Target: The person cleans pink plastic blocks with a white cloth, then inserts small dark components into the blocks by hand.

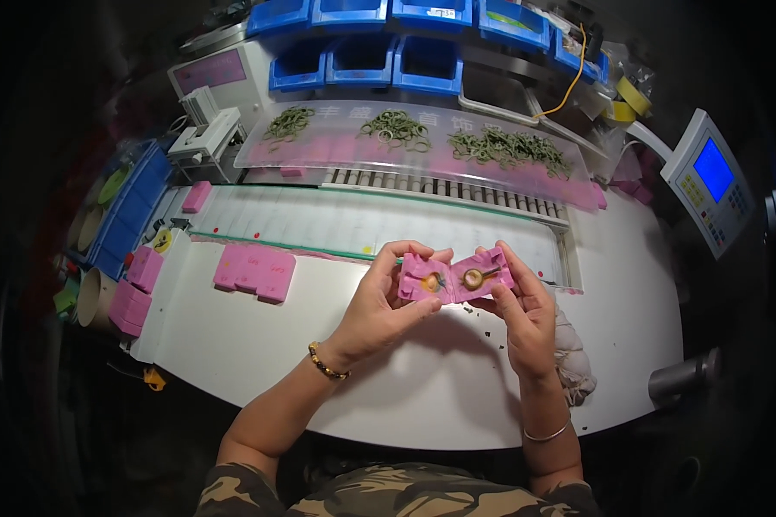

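Note:
I hold a pink rubber mould opened into two halves above the white table (259, 345). My left hand (378, 306) grips the left half (421, 280), which shows a small ring-shaped piece in its cavity. My right hand (523, 314) grips the right half (483, 274), where a pale round ring lies in the cavity. The two halves touch at the middle, tilted up toward me.
Pink moulds lie flat at the left (254, 270) and stacked at the table's left edge (134, 293). A clear shelf (336, 151) carries heaps of green rings (395, 129). Blue bins (358, 60) stand behind, a control panel (711, 181) at right, a cloth (572, 353) by my right wrist.

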`<state>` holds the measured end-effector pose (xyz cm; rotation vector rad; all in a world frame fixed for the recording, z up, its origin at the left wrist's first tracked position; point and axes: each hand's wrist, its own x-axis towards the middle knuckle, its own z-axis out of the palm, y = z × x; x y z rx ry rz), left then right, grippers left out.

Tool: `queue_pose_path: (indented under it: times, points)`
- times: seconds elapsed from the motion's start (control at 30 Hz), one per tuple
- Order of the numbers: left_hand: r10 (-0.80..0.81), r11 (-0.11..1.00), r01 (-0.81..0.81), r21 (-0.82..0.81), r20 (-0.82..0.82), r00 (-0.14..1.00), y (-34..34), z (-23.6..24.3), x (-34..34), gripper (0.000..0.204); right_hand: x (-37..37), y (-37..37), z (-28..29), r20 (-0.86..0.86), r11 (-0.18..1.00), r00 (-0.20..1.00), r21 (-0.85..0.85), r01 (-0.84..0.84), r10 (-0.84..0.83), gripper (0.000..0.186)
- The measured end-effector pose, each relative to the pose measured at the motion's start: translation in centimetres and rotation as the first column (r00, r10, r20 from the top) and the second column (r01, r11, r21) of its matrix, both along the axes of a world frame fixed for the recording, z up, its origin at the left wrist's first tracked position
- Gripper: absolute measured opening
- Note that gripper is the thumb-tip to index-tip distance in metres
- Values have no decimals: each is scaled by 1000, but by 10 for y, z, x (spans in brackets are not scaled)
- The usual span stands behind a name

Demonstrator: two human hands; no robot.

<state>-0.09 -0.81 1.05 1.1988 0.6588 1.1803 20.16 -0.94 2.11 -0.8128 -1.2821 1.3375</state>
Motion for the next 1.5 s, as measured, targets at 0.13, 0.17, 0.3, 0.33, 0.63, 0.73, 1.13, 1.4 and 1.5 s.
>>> queue_pose_path:
  times: [0.13, 0.17, 0.3, 0.33, 0.63, 0.73, 1.13, 1.4, 1.5]
  points:
    - [33, 992, -32, 120, 1, 999, 3, -14, 8, 49, 0, 3, -7, -30, 998, 998, 18, 54, -53, 45]
    - [84, 968, -65, 241, -71, 994, 3, -19, 11, 52, 1, 4, -9, -6, 999, 999, 25, 48, -48, 44]
    - [41, 960, 6, 281, -163, 986, -6, -18, 23, 56, 0, 1, -13, 33, 996, 996, 57, 75, -77, 40]
    - [-10, 975, 36, 219, -118, 993, -7, -19, 24, 59, 0, -1, -12, 126, 992, 989, 110, 63, -77, 38]
    - [-89, 919, 171, -355, 234, 968, -8, -19, 25, 33, -13, -8, -13, 406, 905, 911, 412, -110, -74, 44]
    - [57, 888, 62, -456, 244, 968, -4, -18, 23, 30, -24, -15, -13, 556, 838, 781, 539, -79, -285, 77]
    - [164, 920, -115, -374, 102, 981, -4, -28, 16, 25, -34, -18, -10, 522, 632, 651, 771, -84, -551, 68]
    - [228, 907, -169, -386, 115, 967, -8, -16, 20, 11, -33, -17, -13, 493, 710, 748, 703, -41, -445, 57]
    - [321, 905, -280, -321, 82, 943, -7, -19, 23, 11, -33, -21, -9, 493, 707, 751, 705, -50, -439, 53]
